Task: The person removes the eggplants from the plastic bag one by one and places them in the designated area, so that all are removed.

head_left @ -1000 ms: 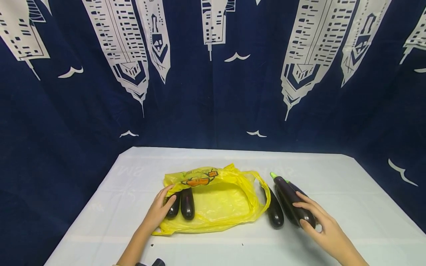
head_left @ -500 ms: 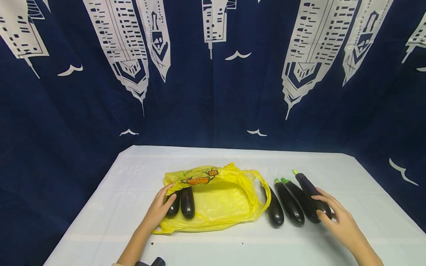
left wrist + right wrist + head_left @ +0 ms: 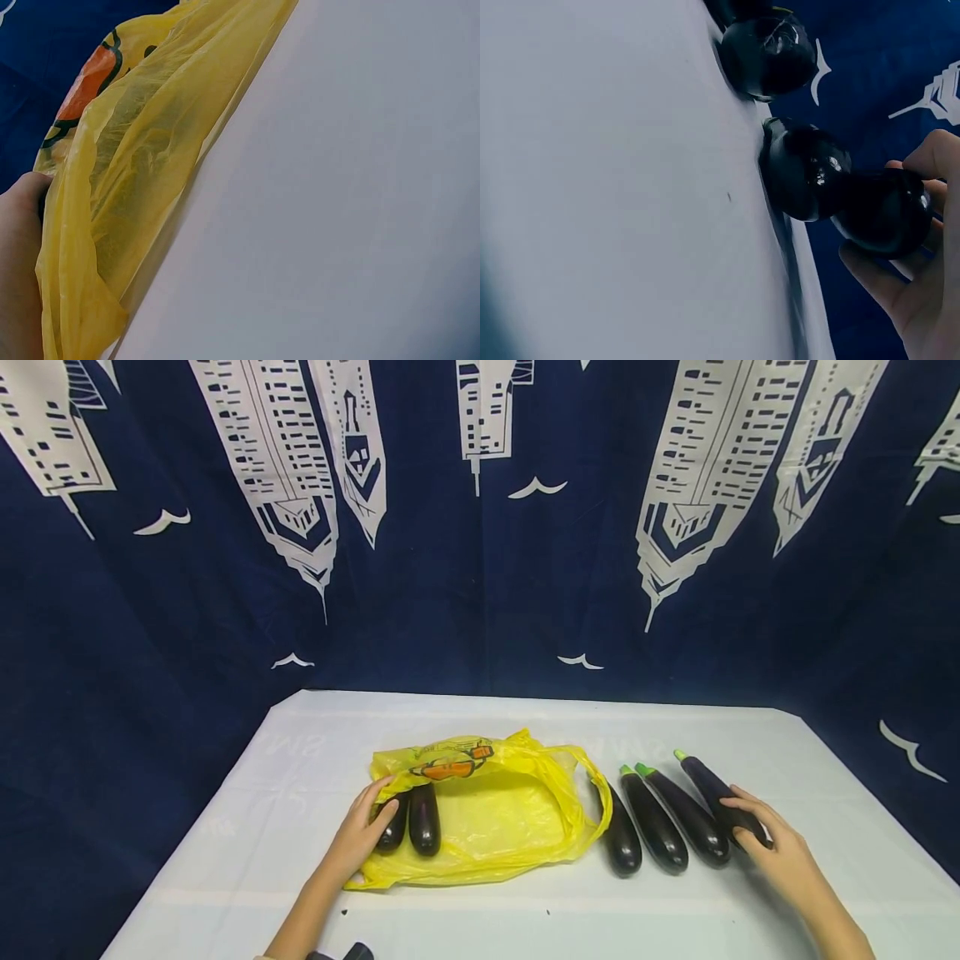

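Note:
My right hand [image 3: 780,852] grips the blunt end of a dark purple eggplant [image 3: 708,785], whose green tip points away to the left. In the right wrist view, thumb and fingers curl round that end, close beside another eggplant [image 3: 806,169]. My left hand [image 3: 356,827] holds the left edge of the yellow plastic bag [image 3: 495,818], its thumb lying over an eggplant [image 3: 392,835] at the bag's mouth. A second eggplant [image 3: 425,822] lies beside that one, its far end hidden under the bag's printed flap. The left wrist view shows only part of the left hand [image 3: 19,255] against the bag.
On the white table [image 3: 600,918], two eggplants lie side by side left of the held one. Another eggplant [image 3: 622,839] lies against the bag's right handle loop. A dark blue printed curtain [image 3: 480,635] hangs behind the table. Small dark specks dot the tabletop.
My right hand has moved right with the eggplant and lowered it beside the others, uncovering the eggplants that were under it. The left hand and the bag have stayed put.

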A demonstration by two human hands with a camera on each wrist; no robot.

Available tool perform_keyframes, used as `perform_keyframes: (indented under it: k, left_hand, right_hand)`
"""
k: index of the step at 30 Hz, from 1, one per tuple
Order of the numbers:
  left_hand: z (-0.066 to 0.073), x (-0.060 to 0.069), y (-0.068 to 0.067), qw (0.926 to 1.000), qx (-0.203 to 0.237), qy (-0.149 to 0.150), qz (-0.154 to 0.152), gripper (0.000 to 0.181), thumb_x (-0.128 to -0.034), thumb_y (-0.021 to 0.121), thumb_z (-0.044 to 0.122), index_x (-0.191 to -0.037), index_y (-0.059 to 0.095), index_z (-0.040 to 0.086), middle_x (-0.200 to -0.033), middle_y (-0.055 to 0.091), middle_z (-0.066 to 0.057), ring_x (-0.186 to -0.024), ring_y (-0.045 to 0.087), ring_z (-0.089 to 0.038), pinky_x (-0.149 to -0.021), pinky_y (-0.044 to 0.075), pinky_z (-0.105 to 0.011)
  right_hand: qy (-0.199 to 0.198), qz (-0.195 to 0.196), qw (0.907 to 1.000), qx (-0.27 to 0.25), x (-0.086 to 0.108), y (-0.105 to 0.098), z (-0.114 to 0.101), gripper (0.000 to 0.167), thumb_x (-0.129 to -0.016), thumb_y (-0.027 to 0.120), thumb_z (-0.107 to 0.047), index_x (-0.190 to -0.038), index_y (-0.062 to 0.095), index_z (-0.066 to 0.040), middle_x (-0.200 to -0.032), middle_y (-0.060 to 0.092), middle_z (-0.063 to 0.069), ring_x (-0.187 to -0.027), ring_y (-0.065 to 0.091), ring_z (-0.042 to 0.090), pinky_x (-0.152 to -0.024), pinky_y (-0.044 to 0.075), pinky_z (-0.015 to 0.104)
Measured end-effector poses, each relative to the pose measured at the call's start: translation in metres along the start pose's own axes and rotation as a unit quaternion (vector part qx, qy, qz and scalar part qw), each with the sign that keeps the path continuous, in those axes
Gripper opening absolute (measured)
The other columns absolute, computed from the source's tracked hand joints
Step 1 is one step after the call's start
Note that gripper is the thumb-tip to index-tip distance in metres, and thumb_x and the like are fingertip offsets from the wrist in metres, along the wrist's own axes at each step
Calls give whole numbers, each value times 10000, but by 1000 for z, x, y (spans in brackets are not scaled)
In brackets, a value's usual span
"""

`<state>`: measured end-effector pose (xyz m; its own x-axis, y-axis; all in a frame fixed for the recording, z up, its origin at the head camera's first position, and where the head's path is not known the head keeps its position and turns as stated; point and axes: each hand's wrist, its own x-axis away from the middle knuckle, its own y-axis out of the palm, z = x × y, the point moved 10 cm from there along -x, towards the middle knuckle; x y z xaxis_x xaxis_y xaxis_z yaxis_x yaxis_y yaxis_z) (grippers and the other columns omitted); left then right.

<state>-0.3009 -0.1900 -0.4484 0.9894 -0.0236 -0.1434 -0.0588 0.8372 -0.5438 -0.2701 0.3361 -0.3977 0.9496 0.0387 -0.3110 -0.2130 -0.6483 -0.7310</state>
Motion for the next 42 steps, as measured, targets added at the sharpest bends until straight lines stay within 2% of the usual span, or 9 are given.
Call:
perform_keyframes:
  k: [5,9,12,23,27,30,36,38,42]
  left_hand:
    - [-1,0,1,10000,-18,7,-14,499,-937,437,426,-1382,353,217,-1474,273,-127,-1355,226,-377,-1013,208,-668]
    - [-1,0,2,10000,-23,-12,-36,501,-937,431,434,-1383,349,222,-1477,268,-123,-1357,222,-377,-1015,204,-669]
    - [-2,-1,1,10000,-12,-20,-25,504,-934,428,448,-1381,351,227,-1479,264,-119,-1359,220,-373,-1016,199,-670]
    - [1,0,0,10000,-26,90,33,488,-937,443,415,-1373,371,207,-1462,297,-130,-1350,246,-367,-1019,219,-654]
    - [0,0,0,10000,-22,80,25,487,-936,444,416,-1371,373,209,-1462,299,-129,-1350,246,-367,-1021,217,-654]
    - [0,-1,0,10000,-39,82,16,488,-937,443,415,-1373,370,208,-1462,298,-131,-1349,247,-371,-1018,220,-655]
    - [0,0,0,10000,-57,20,-19,492,-937,434,432,-1377,360,224,-1468,287,-118,-1353,239,-366,-1010,219,-665]
    - [1,0,1,10000,-67,10,-29,493,-937,430,435,-1377,358,225,-1470,284,-117,-1353,237,-367,-1009,218,-667]
    - [0,0,1,10000,-74,-4,-40,497,-937,430,437,-1380,353,225,-1472,277,-120,-1355,232,-370,-1010,217,-666]
  right_hand:
    - [196,-193,9996,51,0,7,10,349,-926,435,-151,-1268,482,-98,-1220,163,-478,-1248,247,560,-859,225,740]
    - [275,-248,9993,93,1,12,14,337,-926,437,-160,-1252,497,-98,-1403,246,-274,-1246,265,548,-857,250,726]
    - [280,-248,9992,112,1,15,14,316,-915,457,-145,-1223,518,-106,-1425,310,-161,-1247,278,529,-838,295,712]
    - [146,-332,9993,-115,2,23,11,311,-879,515,-107,-1190,536,-113,-1270,290,-341,-1223,298,520,-803,309,729]
    - [81,-296,9994,-183,4,24,8,333,-849,533,-69,-1179,539,-112,-1267,291,-334,-1342,243,386,-832,292,722]
    - [55,-289,9994,-186,4,25,5,358,-821,553,-48,-1173,542,-114,-1307,338,-233,-1357,234,346,-852,282,714]
    - [162,-418,9989,-100,3,28,2,379,-801,563,-44,-1175,539,-99,-1359,379,150,-1210,307,516,-857,279,717]
    - [160,-429,9989,-94,2,28,1,365,-814,553,-47,-1176,538,-95,-1340,386,197,-1205,310,516,-871,284,706]
    - [120,-393,9991,-76,3,27,0,332,-855,537,-93,-1187,536,-109,-1350,386,177,-1211,302,507,-897,256,705]
